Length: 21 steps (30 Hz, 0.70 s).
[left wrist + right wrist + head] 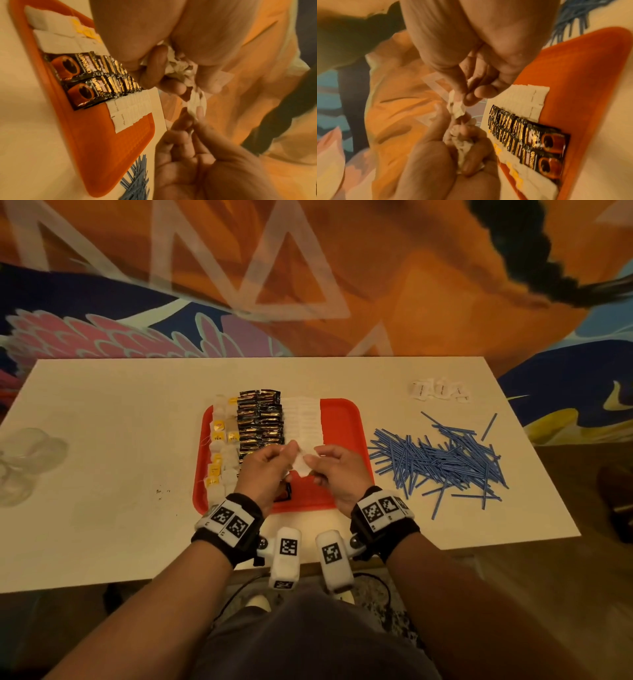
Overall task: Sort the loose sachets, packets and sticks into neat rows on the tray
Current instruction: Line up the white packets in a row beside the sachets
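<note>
- We hold both hands above the near middle of the red tray (346, 419), which lies on the white table (102, 440).
- Our left hand (265, 470) has its fingers curled round a crumpled bunch of white sachets (178, 69); the left wrist view shows the bunch packed into the palm.
- Our right hand (339, 474) pinches one white sachet (303, 463) between thumb and fingertips, just beside the left hand's bunch; we cannot tell whether it has come free of the bunch.
- On the tray, from left to right, lie a double column of tea bags (221, 446) with yellow tags, two columns of dark coffee sachets (262, 422) and a row of overlapping white sachets (305, 419). The right part of the tray is bare red.
- A loose heap of blue sticks (442, 460) lies on the table to the right of the tray.
- A small cluster of white packets (440, 390) lies beyond the sticks, near the far right corner.
- Crumpled clear plastic (24, 460) rests at the table's left edge.
</note>
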Motion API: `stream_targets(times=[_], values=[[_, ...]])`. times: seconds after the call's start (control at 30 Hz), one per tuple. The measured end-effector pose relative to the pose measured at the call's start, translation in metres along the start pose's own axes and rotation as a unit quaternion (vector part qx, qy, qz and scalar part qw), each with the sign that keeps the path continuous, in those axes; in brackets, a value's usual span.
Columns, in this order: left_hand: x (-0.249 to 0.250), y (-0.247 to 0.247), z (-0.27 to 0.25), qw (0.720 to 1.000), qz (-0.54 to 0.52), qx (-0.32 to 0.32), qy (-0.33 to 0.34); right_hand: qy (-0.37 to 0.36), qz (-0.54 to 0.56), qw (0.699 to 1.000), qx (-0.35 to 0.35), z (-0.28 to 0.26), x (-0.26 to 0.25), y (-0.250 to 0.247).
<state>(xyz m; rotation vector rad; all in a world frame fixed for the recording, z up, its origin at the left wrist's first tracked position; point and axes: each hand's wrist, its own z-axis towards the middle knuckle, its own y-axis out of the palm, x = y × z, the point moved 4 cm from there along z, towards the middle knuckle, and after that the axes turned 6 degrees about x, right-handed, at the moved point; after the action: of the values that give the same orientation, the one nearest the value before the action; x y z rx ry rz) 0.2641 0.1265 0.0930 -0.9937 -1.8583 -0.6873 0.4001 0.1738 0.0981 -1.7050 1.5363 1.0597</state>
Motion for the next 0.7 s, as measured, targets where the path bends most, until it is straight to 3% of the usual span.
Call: stream_targets(times=[0.1,0.23,0.33,0.53,0.7], values=[[-0.005,-0.002,0.000,1.000,0.025,0.000,0.017,0.039,0.079,0.996,-0.001,-0.001,0.004,0.001],[-0.006,-0.009,0.001,0.997,0.060,0.009,0.056,0.027,-0.012,0.999,-0.014,0.000,0.008,-0.001],[-0.001,-0.009,0.000,0.991,0.103,-0.019,0.079,0.005,-0.018,1.000,-0.021,0.004,0.005,-0.001],[-0.009,-0.012,0.002,0.999,0.024,0.021,0.019,0.018,0.055,0.998,0.022,0.007,0.007,-0.001],[-0.014,-0.008,0.000,0.997,0.053,-0.006,0.056,0.038,0.026,0.999,0.016,0.009,0.013,-0.003]])
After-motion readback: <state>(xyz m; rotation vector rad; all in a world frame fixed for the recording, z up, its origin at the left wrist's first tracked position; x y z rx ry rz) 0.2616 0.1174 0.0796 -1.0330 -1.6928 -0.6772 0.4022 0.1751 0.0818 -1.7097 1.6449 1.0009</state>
